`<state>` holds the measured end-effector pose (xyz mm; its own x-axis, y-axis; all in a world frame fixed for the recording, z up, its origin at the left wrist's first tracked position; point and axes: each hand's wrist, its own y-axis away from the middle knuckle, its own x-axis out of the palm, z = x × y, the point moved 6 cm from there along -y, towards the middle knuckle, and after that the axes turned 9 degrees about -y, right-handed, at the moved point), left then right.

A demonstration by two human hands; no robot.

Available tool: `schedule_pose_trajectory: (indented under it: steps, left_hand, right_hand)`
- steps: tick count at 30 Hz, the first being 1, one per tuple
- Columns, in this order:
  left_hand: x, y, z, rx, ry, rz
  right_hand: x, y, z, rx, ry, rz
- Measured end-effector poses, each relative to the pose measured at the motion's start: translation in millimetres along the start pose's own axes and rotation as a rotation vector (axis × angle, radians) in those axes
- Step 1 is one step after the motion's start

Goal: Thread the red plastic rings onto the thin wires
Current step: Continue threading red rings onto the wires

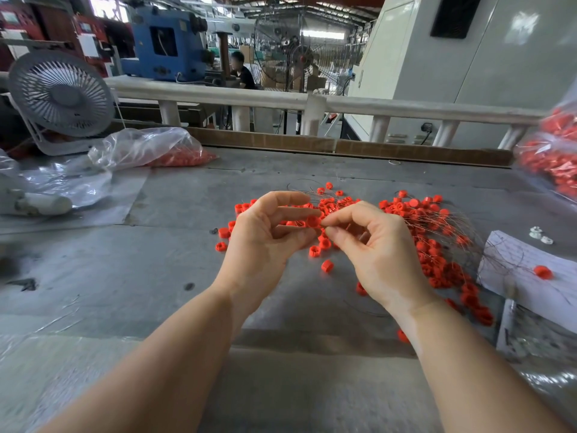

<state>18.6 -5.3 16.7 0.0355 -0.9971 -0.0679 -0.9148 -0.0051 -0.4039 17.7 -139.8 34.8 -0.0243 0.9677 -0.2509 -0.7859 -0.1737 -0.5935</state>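
Note:
My left hand (265, 235) pinches a red plastic ring (313, 220) between thumb and fingers, held above the grey table. My right hand (374, 245) pinches the end of a thin wire (324, 226) right beside that ring, fingertips almost touching it. Behind and under both hands lies a spread of loose red rings (406, 210). To the right, rings threaded on thin wires (437, 264) fan out across the table. More bare wires (309, 190) lie at the far edge of the pile.
A clear bag of red rings (175, 151) lies at the back left beside a small grey fan (62, 95). Another bag of red rings (555, 157) hangs at the right edge. White paper (530, 264) with a lone ring sits at the right. A white railing runs behind the table.

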Motion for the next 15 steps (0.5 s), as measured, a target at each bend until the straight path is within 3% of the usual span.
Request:
schedule_pose_trajectory:
  steps: [8,15]
  left_hand:
    - [0,0,1,-0.016,0.010,0.007]
    - [3,-2,10,-0.165,0.296,0.043]
  right_hand:
    - [-1,-1,-5,0.057,0.051,0.000]
    - [-1,0,-3,0.050,-0.001,-0.001]
